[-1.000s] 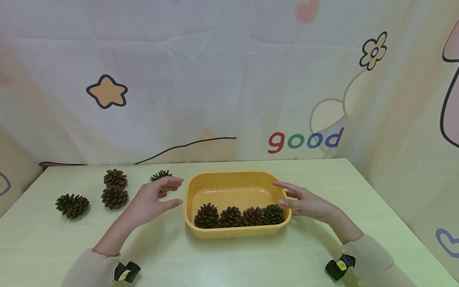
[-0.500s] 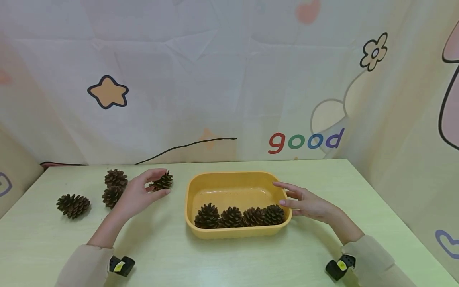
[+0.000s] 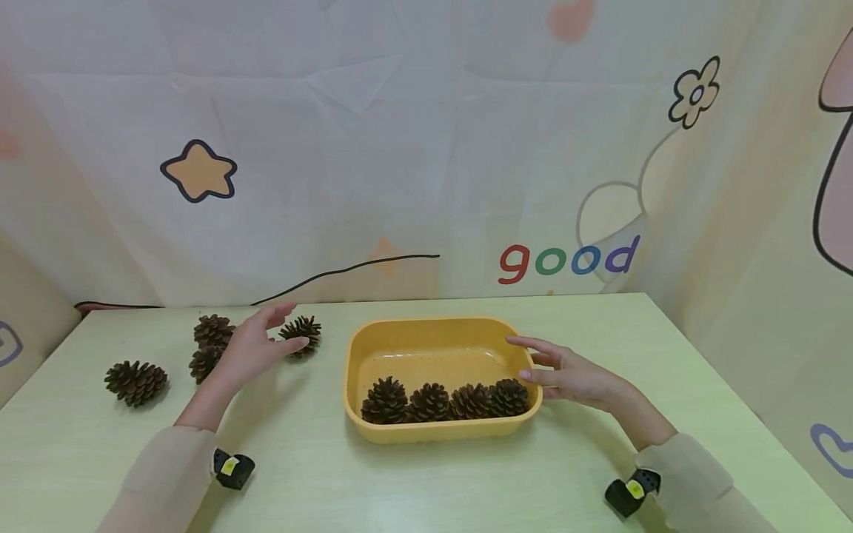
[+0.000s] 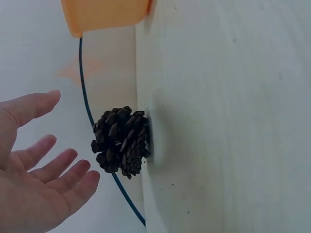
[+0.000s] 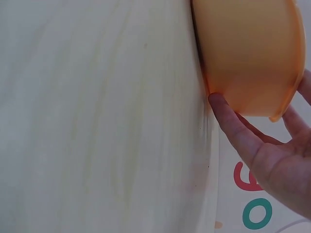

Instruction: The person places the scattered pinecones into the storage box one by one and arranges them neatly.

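Note:
My left hand (image 3: 256, 346) is beside a brown pine cone (image 3: 302, 337) at the back of the table, thumb and fingers spread apart. In the left wrist view, the same pine cone (image 4: 121, 141) stands on the table in front of the open hand (image 4: 43, 179), with a gap between them. My right hand (image 3: 576, 376) grips the right end of a yellow plastic basin (image 3: 433, 431), thumb over the rim and other fingers against the outer wall. The right wrist view shows fingers (image 5: 233, 124) touching the basin's outside (image 5: 248, 58). Inside, several pine cones (image 3: 429, 403) line the near wall.
To the left lies a single pine cone (image 3: 136, 383). Behind the left wrist are two more, a rear pine cone (image 3: 213, 330) and a partly hidden pine cone (image 3: 203, 363). A printed cloth (image 3: 373, 163) hangs along the table's (image 3: 426, 488) back edge.
My left hand has moved left and back from near the basin to the pine cone at the rear, its fingers now further apart. The right hand and basin have stayed put.

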`<act>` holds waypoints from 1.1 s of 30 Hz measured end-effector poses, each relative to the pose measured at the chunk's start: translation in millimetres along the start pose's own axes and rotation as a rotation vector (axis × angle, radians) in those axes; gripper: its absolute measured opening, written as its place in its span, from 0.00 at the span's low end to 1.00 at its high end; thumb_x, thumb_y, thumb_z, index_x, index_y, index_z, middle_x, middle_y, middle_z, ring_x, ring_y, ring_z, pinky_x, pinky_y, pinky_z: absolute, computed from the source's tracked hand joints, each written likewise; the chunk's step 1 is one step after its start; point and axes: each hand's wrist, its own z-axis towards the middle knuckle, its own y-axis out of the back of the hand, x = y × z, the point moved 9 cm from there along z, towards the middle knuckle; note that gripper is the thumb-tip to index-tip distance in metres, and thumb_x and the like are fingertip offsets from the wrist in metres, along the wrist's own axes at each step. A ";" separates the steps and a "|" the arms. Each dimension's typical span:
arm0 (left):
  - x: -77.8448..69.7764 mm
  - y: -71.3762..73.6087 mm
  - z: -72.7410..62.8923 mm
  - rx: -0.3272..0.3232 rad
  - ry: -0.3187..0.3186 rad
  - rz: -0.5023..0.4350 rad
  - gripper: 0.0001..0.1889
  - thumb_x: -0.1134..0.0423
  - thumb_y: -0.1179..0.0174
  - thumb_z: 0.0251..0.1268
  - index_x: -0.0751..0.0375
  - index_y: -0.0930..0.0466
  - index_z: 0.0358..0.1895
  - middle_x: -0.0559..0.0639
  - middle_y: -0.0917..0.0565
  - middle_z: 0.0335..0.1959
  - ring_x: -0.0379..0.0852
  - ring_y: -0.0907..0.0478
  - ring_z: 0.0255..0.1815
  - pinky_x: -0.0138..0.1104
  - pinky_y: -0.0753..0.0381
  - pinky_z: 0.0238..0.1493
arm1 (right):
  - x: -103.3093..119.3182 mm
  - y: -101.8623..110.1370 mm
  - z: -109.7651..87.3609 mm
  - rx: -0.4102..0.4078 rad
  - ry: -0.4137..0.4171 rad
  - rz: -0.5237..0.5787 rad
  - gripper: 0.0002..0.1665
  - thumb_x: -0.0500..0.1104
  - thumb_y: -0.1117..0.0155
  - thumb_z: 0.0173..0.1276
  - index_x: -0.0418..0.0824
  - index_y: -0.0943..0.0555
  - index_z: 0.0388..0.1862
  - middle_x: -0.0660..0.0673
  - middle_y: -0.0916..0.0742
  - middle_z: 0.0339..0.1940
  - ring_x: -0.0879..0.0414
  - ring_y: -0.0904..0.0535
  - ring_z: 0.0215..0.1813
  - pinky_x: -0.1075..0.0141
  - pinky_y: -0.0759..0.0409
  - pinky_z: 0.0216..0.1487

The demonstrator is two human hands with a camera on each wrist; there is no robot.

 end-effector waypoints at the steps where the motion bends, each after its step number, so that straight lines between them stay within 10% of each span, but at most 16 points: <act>1: 1.5 -1.0 1.9 0.004 0.006 0.011 0.35 0.59 0.39 0.58 0.66 0.42 0.66 0.66 0.36 0.64 0.65 0.40 0.63 0.57 0.34 0.57 | 0.1 -0.2 0.2 0.003 0.002 0.003 0.41 0.46 0.40 0.64 0.43 0.47 0.72 0.27 0.47 0.69 0.35 0.36 0.63 0.54 0.23 0.52; 33: 19.4 -20.5 32.7 0.113 0.105 0.148 0.32 0.60 0.41 0.58 0.72 0.39 0.63 0.73 0.33 0.58 0.68 0.36 0.58 0.55 0.33 0.56 | 1.9 -1.5 -0.9 0.035 0.019 0.039 0.43 0.47 0.39 0.63 0.42 0.48 0.72 0.26 0.46 0.68 0.40 0.31 0.60 0.55 0.23 0.52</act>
